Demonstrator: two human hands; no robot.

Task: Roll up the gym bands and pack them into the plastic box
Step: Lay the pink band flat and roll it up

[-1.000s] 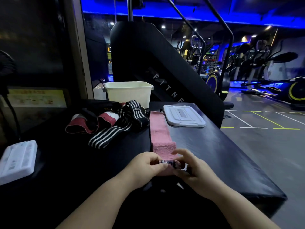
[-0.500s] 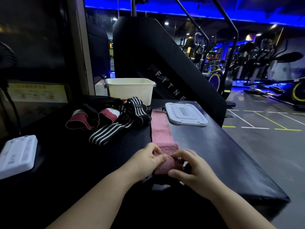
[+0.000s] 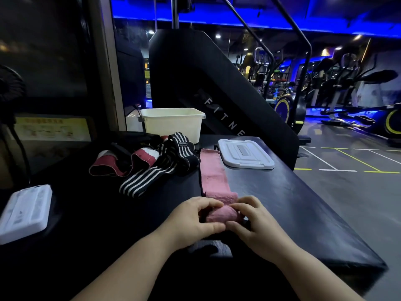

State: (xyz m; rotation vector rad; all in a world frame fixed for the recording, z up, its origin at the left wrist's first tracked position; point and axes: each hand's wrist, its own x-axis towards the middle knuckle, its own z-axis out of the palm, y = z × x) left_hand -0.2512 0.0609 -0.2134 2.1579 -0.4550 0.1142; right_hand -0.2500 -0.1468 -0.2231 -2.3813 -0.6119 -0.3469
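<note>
The pink band (image 3: 211, 172) lies low in the centre of the frame. Its near end is wound into a small fat roll, and the rest runs flat up the black table (image 3: 303, 213) toward the lid (image 3: 245, 154). The left hand (image 3: 191, 220) and right hand (image 3: 256, 227) both pinch the roll, thumbs on the near side, fingers curled over the top. So 1 band is part-rolled. The striped bands (image 3: 152, 174) and red band (image 3: 112, 166) lie heaped loose at centre left, perhaps 3 in this dim light. The plastic box (image 3: 172, 123) behind them stands open, with nothing showing above its rim.
</note>
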